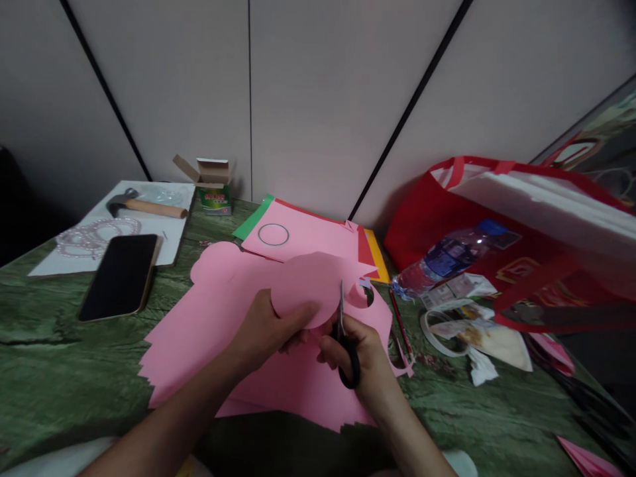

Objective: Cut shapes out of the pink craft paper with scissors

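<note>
My left hand (pixel 278 326) grips a rounded piece of pink paper (pixel 311 285), its thumb on top and the other fingers underneath. Black-handled scissors (pixel 342 324) are in my right hand (pixel 355 344), fingers wrapped through the loops. Their blades point away from me along the right edge of the rounded piece. Below both hands lie large pink sheets (pixel 213 331) with zigzag edges. To the right of the scissors is a pink offcut (pixel 380 318) with curved holes.
At left are a phone (pixel 122 275), a hammer (pixel 146 204) on white paper and an open green box (pixel 215 195). Behind lie coloured sheets with a thin ring (pixel 273 234). At right are a bottle (pixel 447 255), a red bag (pixel 422 205), a pencil (pixel 400 321) and a tape roll (pixel 427 331).
</note>
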`<move>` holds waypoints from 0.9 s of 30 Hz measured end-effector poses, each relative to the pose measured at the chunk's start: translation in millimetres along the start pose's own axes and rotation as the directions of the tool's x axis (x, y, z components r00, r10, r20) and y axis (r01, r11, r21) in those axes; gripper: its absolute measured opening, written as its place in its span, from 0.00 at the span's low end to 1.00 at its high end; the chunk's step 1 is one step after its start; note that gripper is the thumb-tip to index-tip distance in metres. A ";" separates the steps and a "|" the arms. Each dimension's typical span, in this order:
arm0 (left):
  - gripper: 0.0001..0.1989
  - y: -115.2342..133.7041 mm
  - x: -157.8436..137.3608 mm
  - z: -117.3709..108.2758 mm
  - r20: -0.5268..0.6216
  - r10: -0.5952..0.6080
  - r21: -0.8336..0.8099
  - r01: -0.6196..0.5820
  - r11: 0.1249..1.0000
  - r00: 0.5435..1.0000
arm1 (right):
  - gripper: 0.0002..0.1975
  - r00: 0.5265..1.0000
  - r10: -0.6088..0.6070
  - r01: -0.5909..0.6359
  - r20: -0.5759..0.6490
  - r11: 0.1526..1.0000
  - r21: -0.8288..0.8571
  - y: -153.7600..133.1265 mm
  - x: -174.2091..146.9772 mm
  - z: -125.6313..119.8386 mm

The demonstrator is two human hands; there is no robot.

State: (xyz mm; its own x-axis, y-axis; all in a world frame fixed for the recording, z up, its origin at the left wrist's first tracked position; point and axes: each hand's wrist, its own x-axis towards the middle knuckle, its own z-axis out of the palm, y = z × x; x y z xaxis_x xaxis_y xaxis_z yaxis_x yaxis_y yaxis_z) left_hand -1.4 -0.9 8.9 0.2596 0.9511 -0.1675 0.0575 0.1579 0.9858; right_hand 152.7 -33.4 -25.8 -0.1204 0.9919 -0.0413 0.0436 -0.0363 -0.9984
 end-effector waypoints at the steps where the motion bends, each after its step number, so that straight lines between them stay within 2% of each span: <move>1: 0.16 0.2 0.1 0.1 -0.002 0.000 -0.002 0.000 1.000 1.000 | 0.11 1.000 0.002 -0.002 -0.001 1.000 0.004 0.1 -0.1 0.0; 27: 0.20 -2.2 3.0 -0.6 -0.015 0.045 -0.058 -0.046 0.997 0.999 | 0.09 0.999 0.035 -0.034 -0.035 0.999 0.035 -3.4 -2.2 2.5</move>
State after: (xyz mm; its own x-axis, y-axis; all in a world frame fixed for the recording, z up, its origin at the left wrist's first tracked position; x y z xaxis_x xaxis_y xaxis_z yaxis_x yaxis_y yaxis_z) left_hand -1.4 1.8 6.2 0.2477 0.9611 -0.1225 -0.0102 0.1290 0.9916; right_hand 150.4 -35.8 -22.4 -0.0835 0.9937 -0.0749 0.0126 -0.0741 -0.9972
